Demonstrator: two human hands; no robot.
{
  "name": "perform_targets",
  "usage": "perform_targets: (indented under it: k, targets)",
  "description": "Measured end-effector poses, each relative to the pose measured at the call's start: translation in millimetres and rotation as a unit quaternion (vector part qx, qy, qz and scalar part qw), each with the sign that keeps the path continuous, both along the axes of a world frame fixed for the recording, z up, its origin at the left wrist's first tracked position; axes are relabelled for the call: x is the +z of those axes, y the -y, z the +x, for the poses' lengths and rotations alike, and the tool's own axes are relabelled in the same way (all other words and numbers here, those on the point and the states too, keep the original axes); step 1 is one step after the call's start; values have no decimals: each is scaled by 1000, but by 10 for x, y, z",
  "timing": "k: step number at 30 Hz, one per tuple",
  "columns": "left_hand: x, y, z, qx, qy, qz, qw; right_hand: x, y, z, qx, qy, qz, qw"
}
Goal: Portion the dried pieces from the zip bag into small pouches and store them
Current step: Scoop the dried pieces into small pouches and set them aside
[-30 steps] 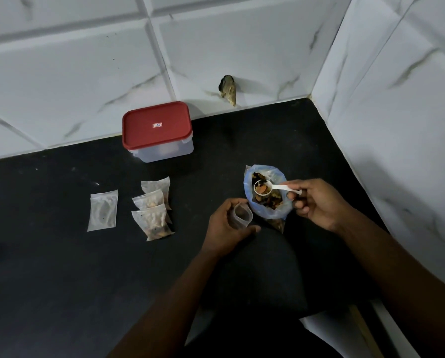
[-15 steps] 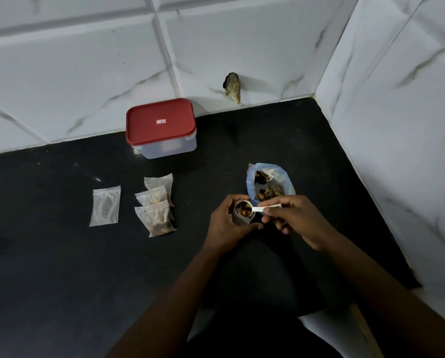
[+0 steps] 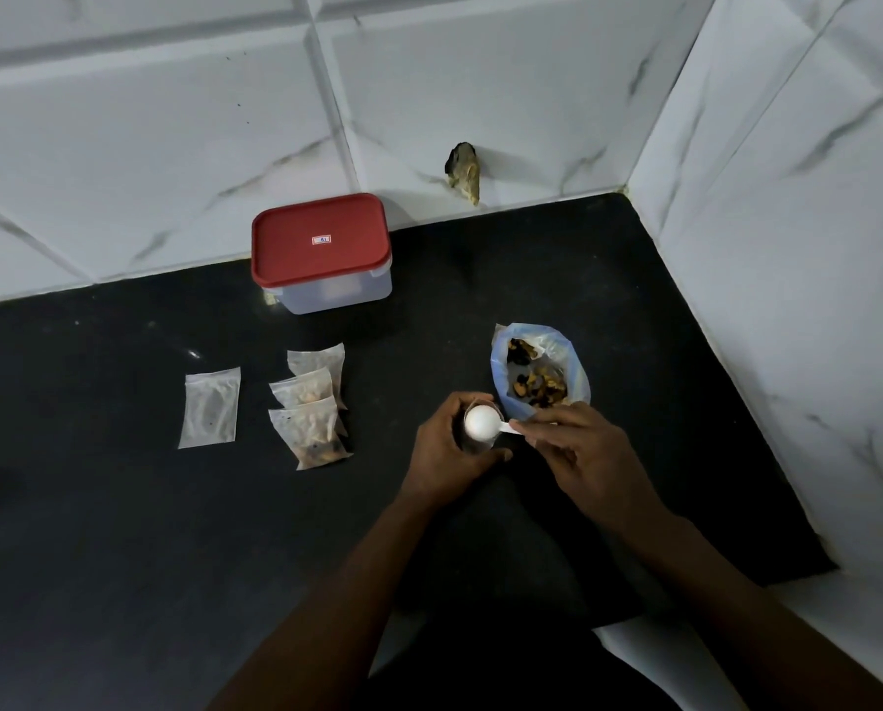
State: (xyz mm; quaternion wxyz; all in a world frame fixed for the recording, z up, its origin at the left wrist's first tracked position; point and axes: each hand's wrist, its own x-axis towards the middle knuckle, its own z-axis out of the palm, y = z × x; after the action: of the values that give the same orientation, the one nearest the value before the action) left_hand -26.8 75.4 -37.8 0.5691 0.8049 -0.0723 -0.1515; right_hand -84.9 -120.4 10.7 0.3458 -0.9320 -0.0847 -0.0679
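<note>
Forearms reach in over the near edge of the dark bench. The left hand curls its grip round a small open pouch and holds it upright. The right hand pinches the handle of a white spoon in a narrow grip. The spoon's bowl is turned over directly on the pouch mouth.

The step in hand looks to be emptying a scoop into the pouch. To do it well, the left fingers should hold the mouth spread. The bowl should sit inverted until every piece has dropped, with a light tap if any cling. It should then lift straight up so nothing flicks onto the bench. From its back, the bowl does not show whether it is empty.

Just beyond the hands stands the zip bag, mouth open, with dried pieces inside, close enough for a short next scoop. To the left, three filled pouches overlap in a row, and a flat pouch lies apart from them, seemingly empty. Farthest off, against the tiled wall, sits a red-lidded container with its lid on, probably where the pouches will be stored.
</note>
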Motion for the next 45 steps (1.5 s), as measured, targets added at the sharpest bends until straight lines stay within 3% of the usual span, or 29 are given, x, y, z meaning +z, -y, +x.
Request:
perform_targets:
  k: [4,8,13,15,20,26,28,37,45]
  targets:
    - [22,1,11,-4,-15,3,1000,42,-48,-12,-94,-124,161,975]
    - [45,14,36,-11,-12,2,1000,106,-52,15,-176,-283,385,861]
    - [67,61,55,-3,-10,-16,1000,154,8,41,-186,-331,493,783]
    - [71,79,62,-5,-8,-16,1000,165,25,46,-180,-330,479,793]
    - [61,90,62,-6,-2,-7,1000,175,18,95,-131,-283,300,901]
    - [21,41,46,-5,-17,4,1000,121,-42,108,-73,-201,134,968]
    - [9,21,33,-7,-19,5,1000,103,-58,97,-60,-181,118,975]
    - [36,1,10,-4,-12,-15,1000,177,-141,29,-149,-196,212,946]
    - [23,-25,45,-14,-29,-9,999,186,-112,-25,-119,-64,117,984]
